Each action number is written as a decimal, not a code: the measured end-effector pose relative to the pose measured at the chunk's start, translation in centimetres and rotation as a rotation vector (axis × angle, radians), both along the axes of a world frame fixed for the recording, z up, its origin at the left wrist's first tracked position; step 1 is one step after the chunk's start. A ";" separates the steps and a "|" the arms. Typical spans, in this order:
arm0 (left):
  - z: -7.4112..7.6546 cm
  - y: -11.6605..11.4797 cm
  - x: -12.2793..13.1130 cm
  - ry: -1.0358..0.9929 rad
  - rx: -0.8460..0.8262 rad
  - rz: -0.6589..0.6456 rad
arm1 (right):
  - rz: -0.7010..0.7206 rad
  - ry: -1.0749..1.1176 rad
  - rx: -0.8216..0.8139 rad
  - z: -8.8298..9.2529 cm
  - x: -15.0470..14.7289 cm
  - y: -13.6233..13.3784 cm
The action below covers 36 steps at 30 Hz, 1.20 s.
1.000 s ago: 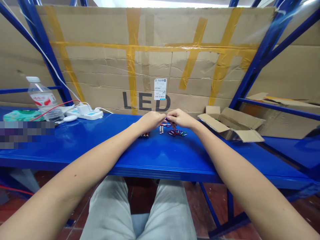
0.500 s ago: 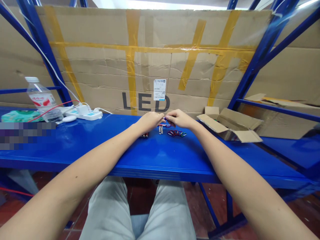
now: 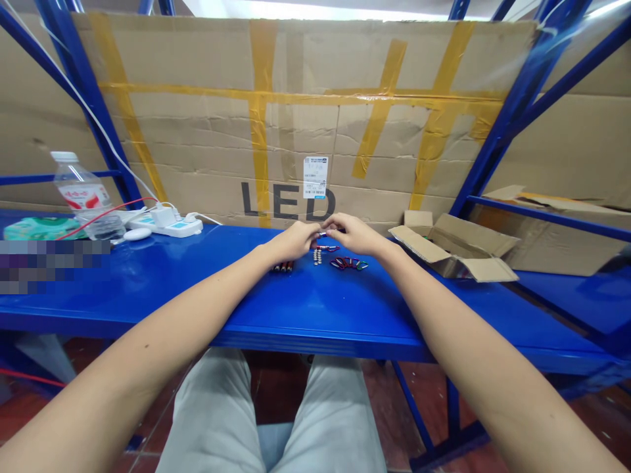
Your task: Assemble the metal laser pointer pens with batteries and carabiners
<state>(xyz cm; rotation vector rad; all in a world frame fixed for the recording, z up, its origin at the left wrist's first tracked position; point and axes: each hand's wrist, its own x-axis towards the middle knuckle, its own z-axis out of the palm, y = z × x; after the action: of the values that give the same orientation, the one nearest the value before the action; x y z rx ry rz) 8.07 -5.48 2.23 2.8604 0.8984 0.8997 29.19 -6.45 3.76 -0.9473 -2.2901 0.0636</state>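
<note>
Left hand (image 3: 294, 241) and right hand (image 3: 355, 234) are curled into pinches just above the blue steel table (image 3: 148, 289), fingertips (image 3: 311, 228) nearly meeting at a small metal piece (image 3: 323, 234). Too small to tell which hand has hold. Just below sit a red clip (image 3: 327, 248), silver studs (image 3: 317, 256), coloured carabiners (image 3: 349, 263) and dark cylinders (image 3: 283, 266). Separate piles, probably to keep each kind distinct and within easy reach.

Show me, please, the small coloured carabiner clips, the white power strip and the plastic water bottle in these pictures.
Small coloured carabiner clips (image 3: 349, 264): head view, on the middle of the row of clips.
White power strip (image 3: 170, 227): head view, on its top face.
Plastic water bottle (image 3: 83, 194): head view, on its red-and-white label.
</note>
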 end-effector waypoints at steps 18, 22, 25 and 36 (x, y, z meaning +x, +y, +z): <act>0.5 -0.5 -0.6 -0.246 -0.121 -0.112 | 0.115 0.102 -0.033 0.5 -0.2 -0.4; 0.1 -0.3 -0.4 -0.122 0.192 -0.092 | 0.108 0.133 -0.130 0.4 -0.3 -0.6; 0.1 -0.3 -0.3 -0.042 0.332 -0.060 | 0.088 0.191 -0.273 0.5 -0.3 -0.8; 0.7 -0.8 -0.5 0.012 0.334 -0.025 | 0.149 0.243 -0.294 0.3 -0.7 -0.9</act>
<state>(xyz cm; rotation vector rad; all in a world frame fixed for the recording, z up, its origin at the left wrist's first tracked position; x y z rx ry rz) 7.52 -6.26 2.98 3.1462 0.7762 1.1294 28.45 -7.36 4.09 -0.8569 -2.1537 0.5621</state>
